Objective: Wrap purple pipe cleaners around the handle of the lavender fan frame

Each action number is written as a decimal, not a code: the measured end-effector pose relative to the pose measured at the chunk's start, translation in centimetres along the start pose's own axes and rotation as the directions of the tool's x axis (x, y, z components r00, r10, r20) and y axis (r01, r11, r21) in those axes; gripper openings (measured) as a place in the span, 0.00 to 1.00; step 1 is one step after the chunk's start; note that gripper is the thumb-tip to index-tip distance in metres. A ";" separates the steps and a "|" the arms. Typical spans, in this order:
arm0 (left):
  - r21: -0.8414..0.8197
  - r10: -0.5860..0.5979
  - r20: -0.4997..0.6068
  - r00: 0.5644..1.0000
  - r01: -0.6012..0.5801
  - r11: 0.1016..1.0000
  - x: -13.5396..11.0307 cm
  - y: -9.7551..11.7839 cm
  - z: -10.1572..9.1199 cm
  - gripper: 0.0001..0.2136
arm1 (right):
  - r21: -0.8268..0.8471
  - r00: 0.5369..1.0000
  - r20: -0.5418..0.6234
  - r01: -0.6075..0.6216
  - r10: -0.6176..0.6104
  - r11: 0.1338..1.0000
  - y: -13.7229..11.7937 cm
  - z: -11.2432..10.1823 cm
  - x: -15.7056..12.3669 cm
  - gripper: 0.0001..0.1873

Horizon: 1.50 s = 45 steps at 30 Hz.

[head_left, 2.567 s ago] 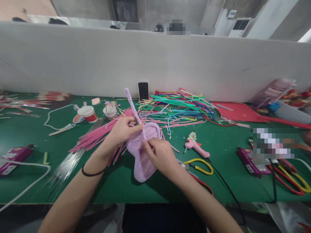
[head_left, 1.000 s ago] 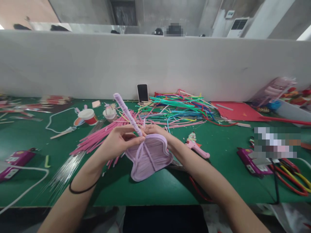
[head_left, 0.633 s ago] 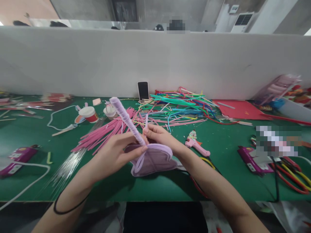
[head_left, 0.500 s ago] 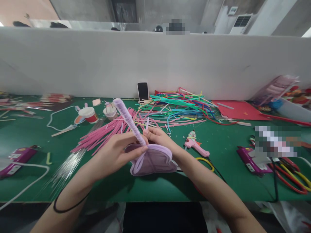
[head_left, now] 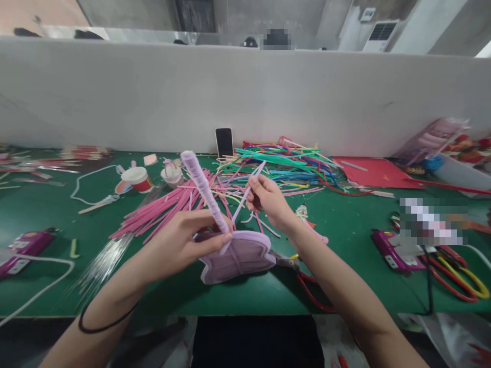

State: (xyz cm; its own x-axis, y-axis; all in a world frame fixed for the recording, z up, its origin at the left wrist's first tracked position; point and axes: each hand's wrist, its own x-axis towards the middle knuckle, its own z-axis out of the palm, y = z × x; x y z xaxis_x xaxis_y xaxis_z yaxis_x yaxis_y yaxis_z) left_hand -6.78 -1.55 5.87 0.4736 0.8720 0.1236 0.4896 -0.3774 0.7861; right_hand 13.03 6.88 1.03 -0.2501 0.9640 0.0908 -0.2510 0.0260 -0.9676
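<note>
On the table [head_left: 245, 302], near the middle, the left hand [head_left: 182, 240] holds the craft piece [head_left: 249, 255]; a strip [head_left: 241, 205] runs from there farther and rightward to the right hand [head_left: 272, 202]. Pliers [head_left: 293, 263] lie right of the piece, partly under the right forearm. Behind the hands, a phone [head_left: 224, 142] stands before the partition [head_left: 230, 92], left of the stem heap [head_left: 284, 158]. The flat sheet [head_left: 378, 175] lies farther right. At left, a cup [head_left: 141, 181] stands beyond the stem bundle [head_left: 151, 220]; power strips [head_left: 26, 250] lie far left and right.
</note>
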 end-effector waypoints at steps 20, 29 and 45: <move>-0.051 0.035 -0.217 0.976 -0.047 0.998 1.8 -3.8 1.1 0.14 | 0.035 0.975 0.007 0.222 -0.223 0.974 -4.7 -2.4 0.2 0.19; -0.083 -0.021 -0.321 0.947 -0.006 0.997 2.6 -5.7 3.3 0.15 | -0.081 0.979 0.204 0.004 0.012 0.997 -0.5 -2.1 -0.5 0.18; 0.003 0.064 -0.475 0.878 -0.070 0.998 3.9 -4.3 4.8 0.07 | -0.146 0.968 -0.042 0.241 -0.249 0.959 -1.1 0.4 -1.7 0.16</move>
State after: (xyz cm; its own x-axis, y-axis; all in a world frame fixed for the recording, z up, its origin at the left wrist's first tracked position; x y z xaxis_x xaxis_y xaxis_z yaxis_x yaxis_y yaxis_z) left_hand -3.59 1.98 0.06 0.0993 0.8895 0.4460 0.4574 -0.4389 0.7734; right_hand 13.34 5.15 2.04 -0.1401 0.9373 0.3192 -0.1641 0.2959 -0.9410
